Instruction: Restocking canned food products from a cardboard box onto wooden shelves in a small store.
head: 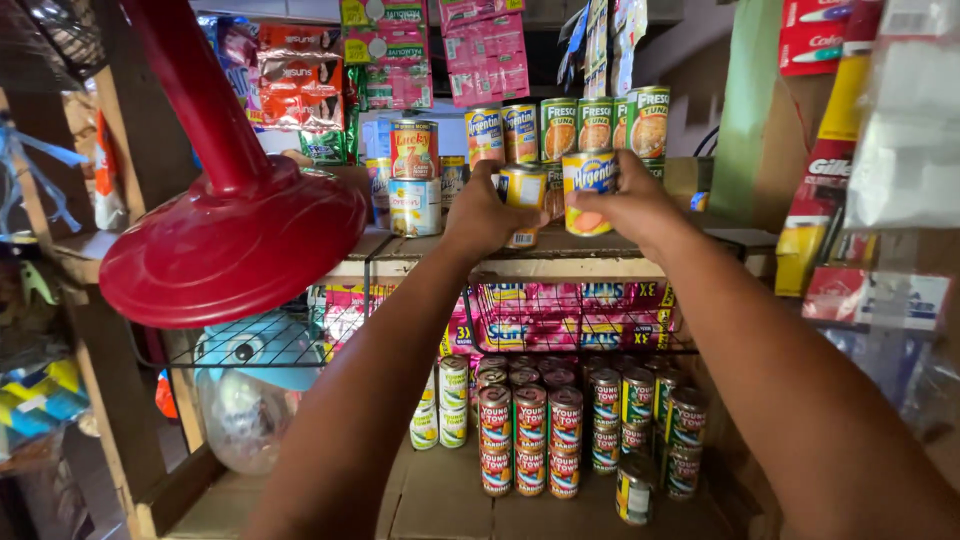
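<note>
My left hand (pixel 484 214) grips a yellow and blue can (pixel 524 190) on the upper wooden shelf (pixel 560 266). Beside it, my right hand (pixel 632 203) holds a second yellow and blue can (pixel 588 186) of the same kind, its base at the shelf surface. Both arms reach up from the bottom of the view. Behind the two cans stands a row of more cans (pixel 560 128), some yellow and blue, some green.
A red fan base (pixel 232 240) tilts in at the left, close to my left arm. Two cans (pixel 414 176) are stacked left of my hands. Red and green cans (pixel 560 420) fill the lower shelf. Sachets (pixel 486 50) hang above; packets (pixel 830 130) hang at right.
</note>
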